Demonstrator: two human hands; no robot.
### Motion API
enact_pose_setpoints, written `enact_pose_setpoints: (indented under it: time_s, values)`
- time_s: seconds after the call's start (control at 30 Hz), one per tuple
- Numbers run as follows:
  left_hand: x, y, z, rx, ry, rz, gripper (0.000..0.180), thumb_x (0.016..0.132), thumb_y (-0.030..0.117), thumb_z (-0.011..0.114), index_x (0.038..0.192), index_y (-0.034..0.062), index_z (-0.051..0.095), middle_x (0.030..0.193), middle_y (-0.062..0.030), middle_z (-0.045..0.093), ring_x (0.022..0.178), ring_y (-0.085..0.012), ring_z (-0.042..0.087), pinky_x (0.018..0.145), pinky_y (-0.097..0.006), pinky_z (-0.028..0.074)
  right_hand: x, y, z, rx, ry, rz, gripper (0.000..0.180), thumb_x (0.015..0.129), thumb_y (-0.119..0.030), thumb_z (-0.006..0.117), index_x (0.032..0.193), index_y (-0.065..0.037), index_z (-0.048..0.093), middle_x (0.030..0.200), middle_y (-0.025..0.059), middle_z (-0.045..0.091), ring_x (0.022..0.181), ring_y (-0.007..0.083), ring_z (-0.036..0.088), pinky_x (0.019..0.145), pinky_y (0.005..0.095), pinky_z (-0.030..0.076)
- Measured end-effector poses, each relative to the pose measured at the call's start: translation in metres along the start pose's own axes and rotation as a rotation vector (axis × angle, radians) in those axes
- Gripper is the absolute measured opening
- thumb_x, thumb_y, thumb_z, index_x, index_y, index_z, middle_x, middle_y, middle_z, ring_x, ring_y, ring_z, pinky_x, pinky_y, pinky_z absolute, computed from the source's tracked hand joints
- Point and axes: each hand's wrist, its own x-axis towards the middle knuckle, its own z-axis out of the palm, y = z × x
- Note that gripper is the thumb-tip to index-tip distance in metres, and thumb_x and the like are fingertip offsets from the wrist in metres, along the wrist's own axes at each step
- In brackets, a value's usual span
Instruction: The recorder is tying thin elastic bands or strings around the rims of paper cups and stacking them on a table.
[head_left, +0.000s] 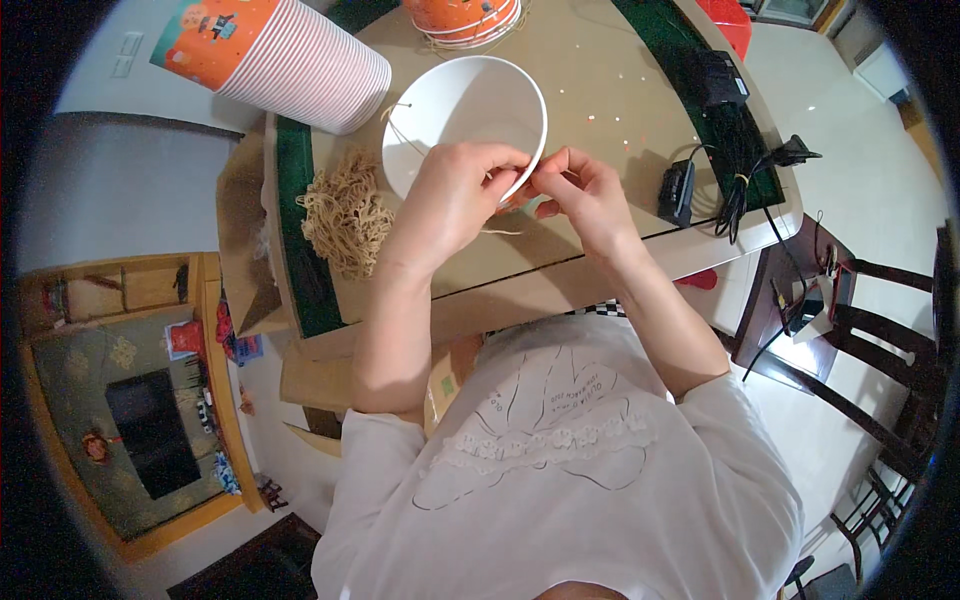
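Note:
A paper bucket [470,95], white inside, is tilted with its mouth toward me over the table. My left hand [455,195] reaches across the mouth and grips the near right rim between thumb and fingers. Against the outside of that same rim, my right hand [590,205] is closed in a pinch; what lies between its fingertips is too small and hidden to make out. A thin tan cord [400,107] passes through the bucket's left wall and hangs inside. Below my hands a loose cord end [503,232] sticks out. A tangled heap of tan cord [347,220] lies left of the bucket.
A tall stack of nested orange-printed paper buckets [310,70] leans at the upper left. More orange buckets with cords [465,18] stand at the far edge. On the right are a black power adapter [677,192], bundled black cable [737,195] and small light scraps [618,118].

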Motion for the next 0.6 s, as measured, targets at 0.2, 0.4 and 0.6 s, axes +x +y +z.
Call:
enact_pose_setpoints:
  time_s: [0.2, 0.4, 0.6]
  values:
    - [0.001, 0.002, -0.002, 0.022, -0.088, -0.111, 0.018, 0.083, 0.0, 0.06, 0.1, 0.0012, 0.067, 0.085, -0.0117, 0.069, 0.075, -0.0117, 0.064, 0.067, -0.027, 0.051, -0.003, -0.005, 0.001, -0.009, -0.016, -0.003, 0.011, 0.083, -0.012, 0.065, 0.082, -0.003, 0.058, 0.076, 0.0027, 0.061, 0.068, 0.0086, 0.057, 0.06, 0.0228, 0.049]
    - [0.001, -0.007, -0.002, -0.005, 0.038, -0.062, 0.005, 0.085, 0.005, 0.056, 0.088, 0.0011, 0.059, 0.073, -0.0149, 0.063, 0.065, -0.0284, 0.063, 0.059, -0.036, 0.047, -0.011, -0.018, -0.001, 0.074, -0.087, -0.013, 0.007, 0.087, -0.006, 0.061, 0.089, 0.0, 0.058, 0.084, 0.0047, 0.062, 0.071, 0.0087, 0.059, 0.061, 0.0219, 0.05]
    - [-0.002, -0.013, 0.007, -0.181, 0.173, -0.133, 0.003, 0.091, 0.001, 0.053, 0.094, 0.0002, 0.052, 0.077, -0.0098, 0.063, 0.073, -0.0112, 0.061, 0.063, -0.026, 0.049, -0.028, -0.05, 0.013, -0.415, -0.201, -0.364, 0.014, 0.087, -0.001, 0.059, 0.1, -0.002, 0.061, 0.091, 0.006, 0.066, 0.079, 0.0127, 0.063, 0.07, 0.0267, 0.052]
